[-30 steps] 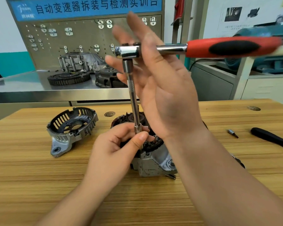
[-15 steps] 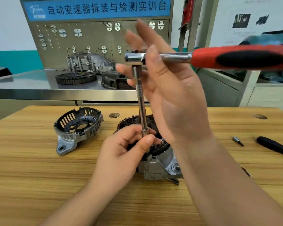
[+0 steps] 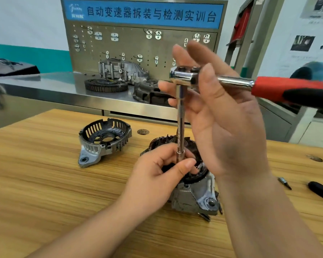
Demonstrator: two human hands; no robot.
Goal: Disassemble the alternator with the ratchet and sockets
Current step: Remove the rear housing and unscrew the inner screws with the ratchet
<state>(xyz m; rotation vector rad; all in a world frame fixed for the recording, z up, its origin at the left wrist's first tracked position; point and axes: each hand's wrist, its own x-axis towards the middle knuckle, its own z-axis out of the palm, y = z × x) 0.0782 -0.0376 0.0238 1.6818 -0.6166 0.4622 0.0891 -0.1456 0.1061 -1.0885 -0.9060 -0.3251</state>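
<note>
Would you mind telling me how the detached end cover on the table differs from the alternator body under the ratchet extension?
The end cover is an empty slotted shell; the alternator body is filled with dark windings. The end cover lies apart, untouched; the alternator body has the left hand pinching the extension above it. Both are grey cast metal with a mounting ear and rest on the wooden table.
</note>
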